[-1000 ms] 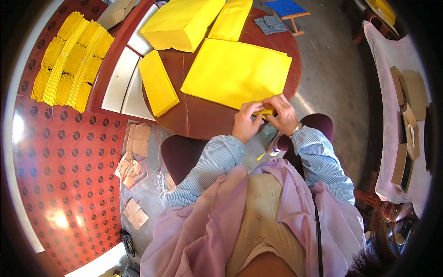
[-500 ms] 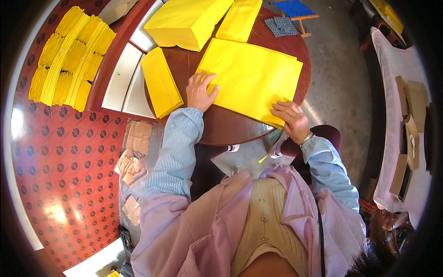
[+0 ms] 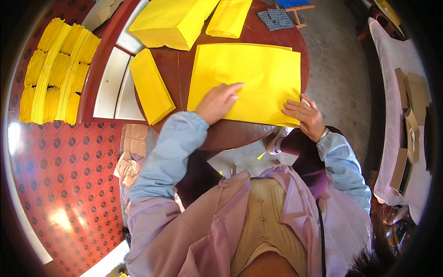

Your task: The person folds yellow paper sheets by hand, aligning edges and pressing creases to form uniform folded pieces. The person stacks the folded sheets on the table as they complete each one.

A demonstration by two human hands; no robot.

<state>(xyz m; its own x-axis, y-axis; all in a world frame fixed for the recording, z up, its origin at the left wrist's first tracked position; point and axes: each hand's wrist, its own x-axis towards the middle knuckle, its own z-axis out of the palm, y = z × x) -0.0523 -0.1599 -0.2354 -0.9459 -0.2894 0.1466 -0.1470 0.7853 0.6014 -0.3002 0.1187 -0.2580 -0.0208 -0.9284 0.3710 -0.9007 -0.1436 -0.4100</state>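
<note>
A flat stack of large yellow sheets [image 3: 258, 64] lies on the round brown table [image 3: 180, 78] in front of me. Whether they are paper or cloth I cannot tell. My left hand [image 3: 219, 102] rests over the near left part of the stack, its index finger stretched out across the top sheet. At the near right corner, my right hand [image 3: 307, 117] lies on the edge with its fingers extended; its thumb is hidden. Left of the stack is a narrow folded yellow bundle [image 3: 152, 87]. Behind are a bulky yellow block [image 3: 168, 25] and another narrow yellow bundle [image 3: 229, 18].
A grey textured pad [image 3: 276, 19] lies at the table's far right, near a blue-topped stool [image 3: 295, 4]. Tied yellow stacks [image 3: 57, 74] sit on a red patterned surface [image 3: 69, 171] at left. Opened cardboard boxes [image 3: 410, 111] rest on a pale-covered table at right.
My left hand has moved right, from the stack's left edge onto its top. The sheets have turned slightly and sit squarer to me. My right hand stays at the near right corner.
</note>
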